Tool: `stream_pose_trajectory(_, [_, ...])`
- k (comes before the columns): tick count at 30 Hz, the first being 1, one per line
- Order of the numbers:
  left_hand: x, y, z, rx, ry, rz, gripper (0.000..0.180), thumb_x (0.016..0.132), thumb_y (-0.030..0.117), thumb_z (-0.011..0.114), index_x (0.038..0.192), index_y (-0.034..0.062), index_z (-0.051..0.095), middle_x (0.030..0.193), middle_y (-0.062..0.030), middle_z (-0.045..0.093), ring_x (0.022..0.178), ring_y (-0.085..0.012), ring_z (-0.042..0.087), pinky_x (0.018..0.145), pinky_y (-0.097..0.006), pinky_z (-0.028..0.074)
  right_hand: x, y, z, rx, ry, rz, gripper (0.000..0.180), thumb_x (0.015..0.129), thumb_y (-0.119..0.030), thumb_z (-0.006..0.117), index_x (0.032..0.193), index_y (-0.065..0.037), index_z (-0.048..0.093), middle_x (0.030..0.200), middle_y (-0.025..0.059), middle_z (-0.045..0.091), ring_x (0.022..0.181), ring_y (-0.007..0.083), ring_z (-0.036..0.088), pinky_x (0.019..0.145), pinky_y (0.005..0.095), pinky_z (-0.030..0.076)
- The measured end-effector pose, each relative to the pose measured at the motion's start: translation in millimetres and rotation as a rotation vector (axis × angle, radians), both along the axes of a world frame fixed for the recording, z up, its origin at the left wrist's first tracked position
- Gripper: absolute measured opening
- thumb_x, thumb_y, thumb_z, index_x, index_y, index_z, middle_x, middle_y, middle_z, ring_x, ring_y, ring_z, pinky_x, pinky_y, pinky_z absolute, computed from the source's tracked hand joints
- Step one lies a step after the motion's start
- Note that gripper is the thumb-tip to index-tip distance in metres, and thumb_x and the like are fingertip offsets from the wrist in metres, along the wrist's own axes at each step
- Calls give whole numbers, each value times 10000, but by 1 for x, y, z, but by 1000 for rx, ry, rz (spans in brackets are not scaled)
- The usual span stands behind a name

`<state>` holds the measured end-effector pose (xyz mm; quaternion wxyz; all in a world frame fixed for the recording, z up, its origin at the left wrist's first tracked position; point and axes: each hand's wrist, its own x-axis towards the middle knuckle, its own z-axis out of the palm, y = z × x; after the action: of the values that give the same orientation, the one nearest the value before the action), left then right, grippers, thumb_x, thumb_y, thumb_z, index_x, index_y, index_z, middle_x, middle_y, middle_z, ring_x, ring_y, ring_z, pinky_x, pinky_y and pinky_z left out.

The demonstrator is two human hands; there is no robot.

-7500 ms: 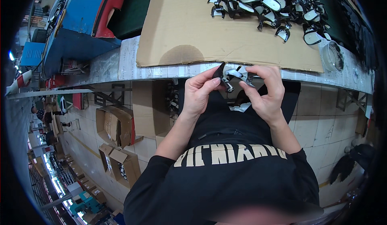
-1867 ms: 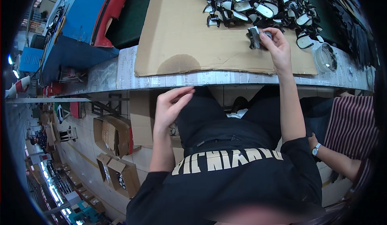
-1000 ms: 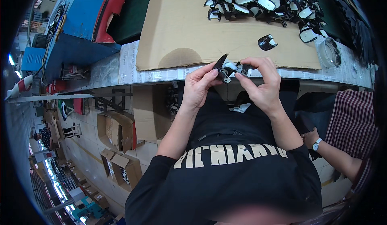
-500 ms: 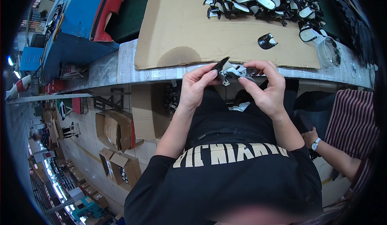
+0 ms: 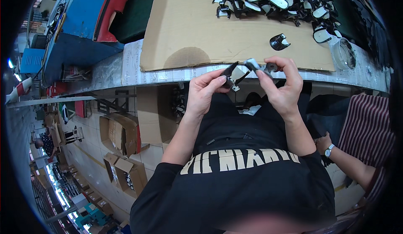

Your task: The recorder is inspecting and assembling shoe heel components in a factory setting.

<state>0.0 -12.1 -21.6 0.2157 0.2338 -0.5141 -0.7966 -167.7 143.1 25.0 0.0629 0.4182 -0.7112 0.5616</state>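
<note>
Just over the front edge of the table, my left hand (image 5: 201, 92) pinches a black curved plastic piece (image 5: 229, 82) with a white inner face. Close to its right, my right hand (image 5: 285, 87) grips a small grey and white object (image 5: 258, 67) with a rounded end, its kind unclear. A narrow gap shows between the two held things. Beyond my right hand, a single glossy black curved piece (image 5: 278, 43) lies on the cardboard sheet (image 5: 184, 28). Farther back is a heap of similar black and white pieces (image 5: 277, 1).
A clear round tub (image 5: 344, 54) stands at the table's right edge. To the left rises a blue metal cabinet (image 5: 79, 14) with a red flap. Open cartons (image 5: 119, 135) sit on the floor at left. A co-worker's hand (image 5: 323, 142) with a watch is close on my right.
My right hand has drawn the grey and white object up and to the right, apart from the black piece. My left hand stays nearly in place.
</note>
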Motion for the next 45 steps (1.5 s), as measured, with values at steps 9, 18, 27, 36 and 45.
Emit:
stream_pose_trajectory(9, [1,-2,-9,143,13,17,265,988,45,621,1227,-50,683,1028,-147,758,821,-177,754,707,-309,664,7,1,-15,62,38,56,280,720,-71,837,968,-44,711,859,83,672,755,247,591,688,344,463])
stream_pose_trajectory(18, [7,-11,-14,402,-19,53,325,992,79,620,1281,-69,640,1000,-126,749,812,-165,741,681,-312,667,-28,7,-24,27,-158,-88,261,814,-91,817,1043,-21,713,904,52,669,786,141,588,723,285,486])
stream_pose_trajectory(27, [120,-67,16,-372,-575,46,237,911,125,637,1051,24,800,799,16,708,650,-40,533,574,-197,410,-94,0,-51,-185,-774,70,299,1015,-208,675,1254,-35,628,1044,47,685,909,99,643,806,254,539])
stream_pose_trajectory(36, [127,-59,15,-465,-705,42,314,960,190,712,1210,2,739,1059,-111,777,915,-108,711,758,-231,531,-114,-17,-70,-208,-869,129,290,1033,-240,651,1245,-48,600,1089,61,675,945,115,649,866,284,556])
stream_pose_trajectory(45, [-15,12,10,253,-44,-159,461,1062,184,563,1473,-16,500,1315,-162,673,1087,-212,710,893,-326,595,-32,-7,-17,-353,-1163,607,263,1059,-181,577,1277,-38,538,1143,123,675,1074,212,686,924,336,537])
